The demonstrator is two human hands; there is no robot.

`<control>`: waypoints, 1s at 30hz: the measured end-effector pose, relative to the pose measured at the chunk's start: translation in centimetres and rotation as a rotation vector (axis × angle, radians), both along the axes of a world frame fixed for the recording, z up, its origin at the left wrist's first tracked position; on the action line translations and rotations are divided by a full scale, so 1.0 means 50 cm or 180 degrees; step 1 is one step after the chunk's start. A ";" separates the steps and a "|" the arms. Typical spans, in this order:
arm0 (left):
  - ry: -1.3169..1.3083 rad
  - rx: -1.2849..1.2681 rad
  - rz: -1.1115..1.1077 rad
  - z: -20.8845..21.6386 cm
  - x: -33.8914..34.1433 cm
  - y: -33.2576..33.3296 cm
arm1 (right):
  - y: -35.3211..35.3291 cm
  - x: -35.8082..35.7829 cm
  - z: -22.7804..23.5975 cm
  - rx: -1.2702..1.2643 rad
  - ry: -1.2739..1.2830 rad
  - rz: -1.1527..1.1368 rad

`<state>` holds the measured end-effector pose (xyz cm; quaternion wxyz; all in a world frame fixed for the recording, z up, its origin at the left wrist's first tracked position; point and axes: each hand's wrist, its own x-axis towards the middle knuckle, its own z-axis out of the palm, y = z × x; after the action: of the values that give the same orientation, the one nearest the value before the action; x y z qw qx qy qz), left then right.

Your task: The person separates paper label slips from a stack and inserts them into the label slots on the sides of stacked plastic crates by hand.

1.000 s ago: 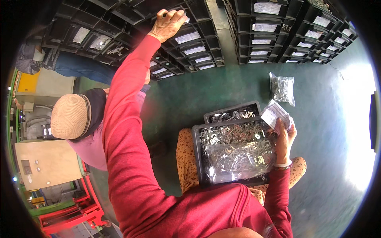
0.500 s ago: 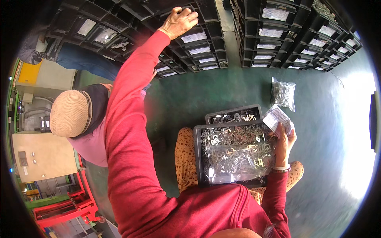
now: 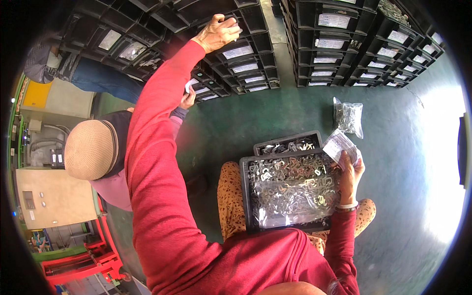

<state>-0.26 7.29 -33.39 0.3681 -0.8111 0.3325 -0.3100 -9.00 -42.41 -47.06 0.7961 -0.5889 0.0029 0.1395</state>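
Note:
My left hand (image 3: 218, 33) reaches up and forward to the stacked black crates (image 3: 248, 42), its fingers curled closed at a crate front above a white label (image 3: 238, 52). Whatever those fingers hold is hidden. In my right hand (image 3: 351, 178) is a small stack of printed paper labels (image 3: 339, 145), gripped by the lower edge over the right rim of a black bin. This bin (image 3: 244, 196) stands before me between my knees, full of small curved metal parts (image 3: 290, 169). A clear plastic sheet or bag (image 3: 290, 201) lies over its nearer half.
Behind the bin sits another black bin (image 3: 256, 149) with dark and pale parts. A clear bag of metal parts (image 3: 348, 117) lies on the green floor. More crate stacks (image 3: 322, 59) stand far right. At left, a co-worker in a tan cap (image 3: 91, 149) extends a hand (image 3: 188, 100).
My left hand has shifted slightly left and down along the crates. The co-worker's hand has come into fuller view beside my sleeve, with something white near it. My right hand still holds the labels.

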 end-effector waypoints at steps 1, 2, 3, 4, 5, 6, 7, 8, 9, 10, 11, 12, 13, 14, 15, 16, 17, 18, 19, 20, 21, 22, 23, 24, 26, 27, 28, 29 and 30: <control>0.0118 -0.0012 -0.0057 0.004 -0.003 0.001 | 0.001 -0.001 0.002 0.0014 0.0007 -0.0007; 0.0240 -0.0025 -0.0114 0.007 -0.007 0.003 | 0.003 -0.002 0.007 0.0027 0.0025 -0.0047; 0.0336 0.0111 0.0086 0.008 -0.014 0.007 | 0.003 -0.004 0.010 0.0040 0.0045 -0.0086; 0.0350 0.0125 0.0078 0.007 -0.015 0.010 | 0.002 -0.003 0.009 0.0053 0.0060 -0.0095; 0.0248 -0.0018 0.0133 0.006 -0.016 0.011 | 0.000 -0.002 0.007 0.0012 0.0068 -0.0068; 0.0147 -0.0163 0.0188 0.004 -0.014 0.012 | -0.002 -0.002 0.005 -0.0031 0.0079 -0.0041; -0.0029 -0.0099 0.0441 -0.002 -0.012 0.013 | -0.002 -0.001 0.007 -0.0028 0.0093 -0.0040; -0.0014 -0.0099 0.0441 -0.010 -0.014 0.016 | -0.002 -0.001 0.009 -0.0030 0.0081 -0.0041; -0.0087 -0.0106 0.0512 -0.019 -0.017 0.020 | -0.001 0.000 0.009 -0.0036 0.0067 -0.0042; -0.0184 -0.0131 0.0590 -0.024 -0.021 0.021 | 0.002 0.000 0.012 -0.0057 0.0057 -0.0035; -0.0194 -0.0156 0.0597 -0.028 -0.020 0.021 | 0.007 0.000 0.016 -0.0051 0.0080 -0.0049; -0.0174 -0.0214 0.0605 -0.032 -0.016 0.021 | 0.011 0.000 0.019 -0.0048 0.0099 -0.0061; -0.0141 -0.0261 0.0612 -0.029 -0.010 0.012 | 0.009 0.001 0.017 -0.0064 0.0097 -0.0054; -0.0112 -0.0308 0.0620 -0.025 -0.007 0.008 | 0.007 0.002 0.011 -0.0045 0.0033 -0.0048; -0.0121 -0.0245 0.0643 -0.022 -0.006 0.008 | 0.006 0.004 0.004 -0.0023 -0.0035 -0.0038; -0.0132 -0.0256 0.0643 -0.021 -0.005 0.018 | 0.006 0.003 -0.002 -0.0033 -0.0047 -0.0038; -0.0048 -0.0290 0.0388 -0.018 -0.008 0.033 | 0.005 0.003 -0.009 -0.0019 -0.0060 -0.0085; 0.0032 -0.0317 0.0134 -0.016 -0.012 0.044 | 0.004 0.003 -0.010 0.0002 -0.0076 -0.0132; 0.0121 -0.0342 0.0198 -0.015 -0.019 0.042 | 0.003 0.002 -0.007 0.0005 -0.0087 -0.0133; 0.0109 -0.0335 0.0196 -0.014 -0.022 0.038 | 0.002 0.001 -0.003 -0.0041 -0.0087 -0.0083; 0.0120 -0.0256 0.0262 -0.014 -0.024 0.031 | 0.001 0.000 -0.001 -0.0082 -0.0087 -0.0032; 0.0123 -0.0182 0.0330 -0.011 -0.027 0.025 | -0.001 -0.001 -0.002 -0.0076 -0.0107 -0.0032; 0.0145 -0.0211 0.0391 -0.015 -0.032 0.026 | -0.003 -0.002 -0.007 -0.0022 -0.0094 -0.0054; 0.0113 -0.0295 0.0479 -0.021 -0.037 0.026 | -0.002 -0.001 -0.008 0.0032 -0.0079 -0.0076; 0.0091 -0.0308 0.0676 -0.026 -0.045 0.020 | 0.003 -0.004 0.000 0.0007 -0.0060 -0.0127; 0.0089 -0.0306 0.0672 -0.027 -0.045 0.019 | 0.005 -0.006 0.003 -0.0025 -0.0030 -0.0173; 0.0081 -0.0297 0.0676 -0.026 -0.046 0.018 | 0.005 -0.005 0.003 -0.0024 -0.0031 -0.0175; 0.0076 -0.0290 0.0680 -0.026 -0.048 0.018 | 0.005 -0.005 0.002 -0.0032 -0.0034 -0.0161; 0.0081 -0.0291 0.0680 -0.027 -0.050 0.019 | 0.005 -0.005 0.001 -0.0041 -0.0034 -0.0147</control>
<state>-2.74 8.22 -34.71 0.3574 -0.8617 0.2344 -0.2736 -9.27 -42.16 -47.00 0.7953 -0.5945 0.0130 0.1179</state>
